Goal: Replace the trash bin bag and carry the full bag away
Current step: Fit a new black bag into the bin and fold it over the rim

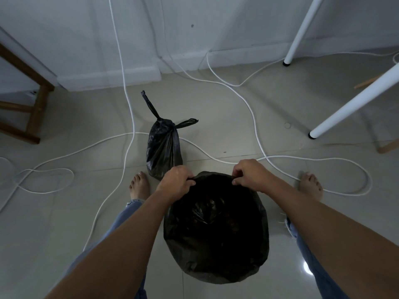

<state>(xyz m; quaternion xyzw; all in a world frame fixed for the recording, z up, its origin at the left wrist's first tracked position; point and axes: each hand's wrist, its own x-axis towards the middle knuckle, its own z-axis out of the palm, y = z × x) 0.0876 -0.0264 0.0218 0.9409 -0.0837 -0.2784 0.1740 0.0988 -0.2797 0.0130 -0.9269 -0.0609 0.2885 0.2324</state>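
pinching far rim of black bag over bin, left hand and right hand gripped plastic, set apart. bin stood on floor between bare feet. tied full bag stood just beyond, near left hand.

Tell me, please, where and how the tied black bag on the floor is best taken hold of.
Probably at the cinched neck of the tied bag, just under its knot, coming from above. It stands upright with the knot on top; the neck is narrowest, and two tails flare out above it, so a grip should hold.
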